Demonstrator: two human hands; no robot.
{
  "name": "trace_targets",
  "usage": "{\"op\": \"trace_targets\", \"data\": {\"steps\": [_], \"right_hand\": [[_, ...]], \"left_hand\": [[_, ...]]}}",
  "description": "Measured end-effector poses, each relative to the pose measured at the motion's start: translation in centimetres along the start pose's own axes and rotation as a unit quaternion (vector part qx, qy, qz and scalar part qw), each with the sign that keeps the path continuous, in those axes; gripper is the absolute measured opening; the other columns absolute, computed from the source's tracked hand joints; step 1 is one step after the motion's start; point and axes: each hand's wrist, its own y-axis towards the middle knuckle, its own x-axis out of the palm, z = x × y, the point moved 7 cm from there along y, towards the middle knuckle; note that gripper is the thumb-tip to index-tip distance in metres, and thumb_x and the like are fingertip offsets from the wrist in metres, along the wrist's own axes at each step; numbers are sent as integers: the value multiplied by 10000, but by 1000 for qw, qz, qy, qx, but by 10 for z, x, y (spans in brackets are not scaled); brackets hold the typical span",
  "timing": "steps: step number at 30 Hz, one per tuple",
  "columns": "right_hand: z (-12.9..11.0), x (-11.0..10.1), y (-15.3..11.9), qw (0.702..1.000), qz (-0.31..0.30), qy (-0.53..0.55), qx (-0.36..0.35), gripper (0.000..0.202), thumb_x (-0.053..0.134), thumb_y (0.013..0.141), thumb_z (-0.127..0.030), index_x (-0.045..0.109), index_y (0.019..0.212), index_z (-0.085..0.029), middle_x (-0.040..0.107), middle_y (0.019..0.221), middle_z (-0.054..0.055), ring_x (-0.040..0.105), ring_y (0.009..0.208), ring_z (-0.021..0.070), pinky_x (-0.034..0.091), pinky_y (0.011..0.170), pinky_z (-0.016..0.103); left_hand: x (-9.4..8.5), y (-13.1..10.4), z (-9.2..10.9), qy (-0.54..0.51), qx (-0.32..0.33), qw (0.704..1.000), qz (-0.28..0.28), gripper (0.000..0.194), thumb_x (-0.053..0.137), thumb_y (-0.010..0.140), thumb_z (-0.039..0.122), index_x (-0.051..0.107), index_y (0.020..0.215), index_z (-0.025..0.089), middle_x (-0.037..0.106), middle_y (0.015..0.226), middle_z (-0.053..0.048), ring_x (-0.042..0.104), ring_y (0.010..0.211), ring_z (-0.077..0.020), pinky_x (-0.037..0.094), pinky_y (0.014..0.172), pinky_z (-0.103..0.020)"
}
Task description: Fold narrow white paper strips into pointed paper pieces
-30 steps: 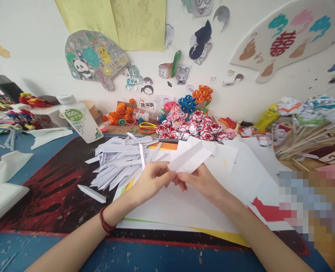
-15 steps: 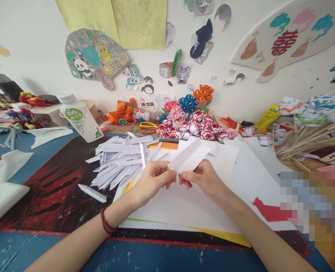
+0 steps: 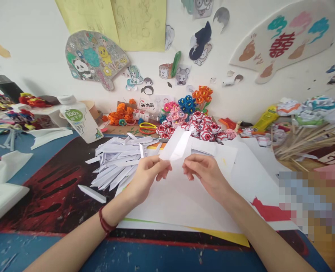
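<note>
A creased piece of white paper (image 3: pixel 176 145) stands slanted above the white sheets, its long fold partly open and a bright patch on its lower half. My left hand (image 3: pixel 149 175) pinches its lower left corner between thumb and fingers; a dark red cord circles that wrist. At the paper's lower right edge, my right hand (image 3: pixel 205 170) is closed with thumb against fingers, seemingly gripping that edge, though the contact is partly hidden. Left of my hands lies a heap of folded white paper strips (image 3: pixel 116 160). One single strip (image 3: pixel 92 193) rests apart, nearer to me.
Large white sheets (image 3: pixel 184 204) lie under my hands, over yellow and green ones. Behind stand red-and-white paper flowers (image 3: pixel 204 128) and a white bottle (image 3: pixel 79 119). Wooden sticks (image 3: pixel 303 141) are at right, a white box (image 3: pixel 4 202) at left.
The paper has turned from a rightward slant to more upright, and its fold has opened somewhat. My hands have moved slightly apart and a little upward.
</note>
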Motion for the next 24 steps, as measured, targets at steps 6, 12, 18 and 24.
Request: {"op": "trace_targets", "data": {"steps": [6,12,18,24], "right_hand": [[2,13,-2,998,-46,-20,-23,254,636,823,-394,642,786,-143,597,680,10,506,543,103,421,528,257],[2,4,0,999,-17,-47,1,306,623,827,-421,618,700,-142,592,641,15,512,532,109,413,528,260],[2,-2,1,996,3,-89,17,299,632,814,-390,610,654,-138,581,586,16,507,514,113,408,514,258],[2,-3,2,991,-2,-134,5,303,601,843,-373,617,647,-143,566,557,0,504,500,107,408,513,249]], "left_hand": [[15,-3,0,68,-3,995,-71,287,555,862,383,625,724,142,556,576,10,439,529,-95,320,504,-224],[5,-6,19,342,146,928,6,168,584,862,346,562,887,182,625,737,12,515,613,-110,369,577,-227],[17,-23,37,574,387,721,-13,267,475,937,204,450,1203,207,648,1049,-71,613,845,-175,424,728,-291],[27,-40,47,638,511,575,-36,152,409,941,83,539,1002,130,663,900,-74,584,711,-154,432,617,-283]]}}
